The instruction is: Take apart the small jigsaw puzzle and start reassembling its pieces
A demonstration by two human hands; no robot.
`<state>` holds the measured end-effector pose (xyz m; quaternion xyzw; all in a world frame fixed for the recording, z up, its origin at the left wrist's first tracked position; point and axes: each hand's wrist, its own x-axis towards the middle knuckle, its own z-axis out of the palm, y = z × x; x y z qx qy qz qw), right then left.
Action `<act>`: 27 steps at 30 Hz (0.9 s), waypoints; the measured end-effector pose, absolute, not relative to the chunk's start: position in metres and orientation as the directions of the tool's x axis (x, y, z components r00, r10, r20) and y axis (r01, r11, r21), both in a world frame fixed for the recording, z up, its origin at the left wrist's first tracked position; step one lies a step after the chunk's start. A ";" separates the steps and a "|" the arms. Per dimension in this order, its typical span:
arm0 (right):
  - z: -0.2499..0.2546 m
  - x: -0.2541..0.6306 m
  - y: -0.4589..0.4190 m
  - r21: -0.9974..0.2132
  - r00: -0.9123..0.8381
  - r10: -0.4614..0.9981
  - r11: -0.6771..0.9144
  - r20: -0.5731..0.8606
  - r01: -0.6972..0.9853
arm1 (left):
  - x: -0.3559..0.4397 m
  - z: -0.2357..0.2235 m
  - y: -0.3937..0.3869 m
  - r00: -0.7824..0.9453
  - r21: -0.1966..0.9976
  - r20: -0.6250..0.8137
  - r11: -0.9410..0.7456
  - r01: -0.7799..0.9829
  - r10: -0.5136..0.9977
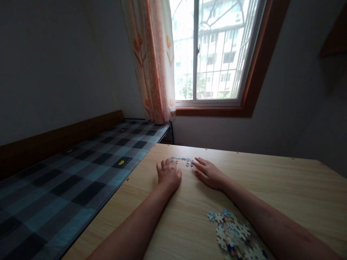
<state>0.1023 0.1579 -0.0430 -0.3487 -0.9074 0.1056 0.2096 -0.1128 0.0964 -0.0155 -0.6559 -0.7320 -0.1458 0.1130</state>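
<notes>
Fingers spread, the left hand (168, 176) partly hides the puzzle row (183, 159) on the table (284, 180); grip unclear. The right hand (210, 174), fingers parted, is at the row's right end, grip also unclear. Loose pieces (240, 231) are cut off below.

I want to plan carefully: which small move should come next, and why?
Probably the right hand should pick one piece from the edge of the pile. Its fingers are spread beside a short row, while the pile lies loose near the right forearm.
</notes>
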 end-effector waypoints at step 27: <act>-0.041 0.101 0.158 -0.320 -0.678 0.668 0.743 0.307 0.587 | -0.097 -0.022 0.095 0.016 0.042 0.255 -0.028 0.999 0.967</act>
